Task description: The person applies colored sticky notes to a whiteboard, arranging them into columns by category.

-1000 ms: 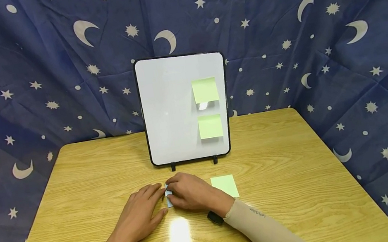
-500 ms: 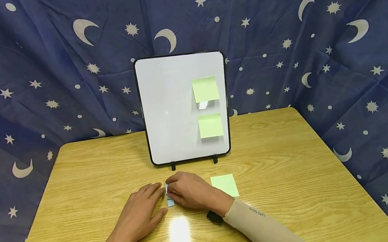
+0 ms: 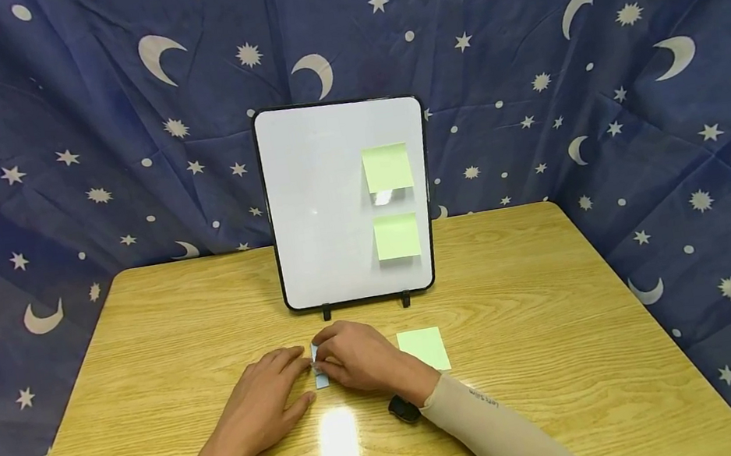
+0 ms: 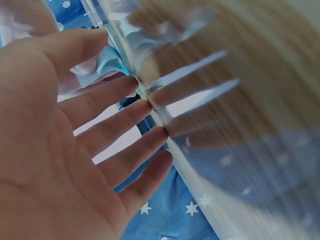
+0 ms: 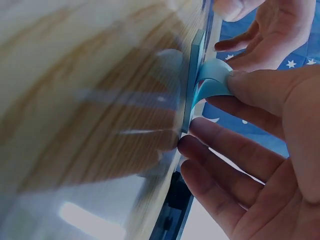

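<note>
A light blue sticky note pad (image 3: 321, 382) lies on the table before the whiteboard, mostly covered by my right hand (image 3: 359, 355) in the head view. In the right wrist view, the thumb and index finger of that hand pinch a curled blue sheet (image 5: 214, 89) rising from the pad (image 5: 194, 75). The other right fingers touch the tabletop beside it. My left hand (image 3: 267, 400) lies just left of the pad, fingers extended. Its fingertips touch the tabletop in the left wrist view, where the blue paper (image 4: 107, 61) shows behind the thumb.
Upright behind the hands stands a black-framed whiteboard (image 3: 320, 211) on small black feet. Stuck to its right side are an upper green sticky note (image 3: 387, 168) and a lower green sticky note (image 3: 397, 236). A green sticky pad (image 3: 424, 349) lies right of my right hand on the wooden table (image 3: 521, 275).
My right fingers have shifted slightly at the blue pad, and a little more of the pad's near end shows than a second ago. The left hand stays in place.
</note>
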A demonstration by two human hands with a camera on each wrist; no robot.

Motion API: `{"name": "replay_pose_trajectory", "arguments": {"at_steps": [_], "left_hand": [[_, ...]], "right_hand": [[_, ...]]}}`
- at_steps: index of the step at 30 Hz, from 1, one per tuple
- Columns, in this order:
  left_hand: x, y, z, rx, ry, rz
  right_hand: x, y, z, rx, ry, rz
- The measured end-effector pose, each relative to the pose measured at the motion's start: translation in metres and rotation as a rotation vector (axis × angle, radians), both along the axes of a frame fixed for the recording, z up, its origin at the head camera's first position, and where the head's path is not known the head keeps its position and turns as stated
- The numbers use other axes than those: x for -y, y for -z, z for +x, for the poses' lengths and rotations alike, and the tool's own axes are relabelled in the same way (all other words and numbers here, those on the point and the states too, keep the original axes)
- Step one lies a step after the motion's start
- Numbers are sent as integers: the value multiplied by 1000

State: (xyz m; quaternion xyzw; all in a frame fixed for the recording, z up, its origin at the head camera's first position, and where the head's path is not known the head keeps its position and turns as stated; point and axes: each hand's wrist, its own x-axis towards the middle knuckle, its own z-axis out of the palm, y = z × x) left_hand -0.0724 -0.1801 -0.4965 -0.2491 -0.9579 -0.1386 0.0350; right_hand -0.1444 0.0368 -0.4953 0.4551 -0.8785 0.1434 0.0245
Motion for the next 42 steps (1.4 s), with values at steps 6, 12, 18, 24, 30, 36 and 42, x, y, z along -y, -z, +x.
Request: {"name": "replay_pose_trajectory", "arguments": {"at_steps": [6,12,18,24,30,36,42], "left_hand": [[1,-8,2,8,14,33],[-1,-13,3,39,33,58],[-1,-14,4,44,58,74],[-2,-12,7,20,94,43],[-5,-10,8,9,135,44],[-6,-8,9,33,163,25],[-5,-8,11,73,153,33]], "right_hand": [[0,0,-1,10,16,-6],[-1,-2,-2,19,28,-15],[-2,-2,-2,33,28,-26],[0,0,-3,-7,13,-16],[6,1,-6,-84,22,16],[11,1,-8,-129,69,39],[14,1,-9,-150,78,26]]}}
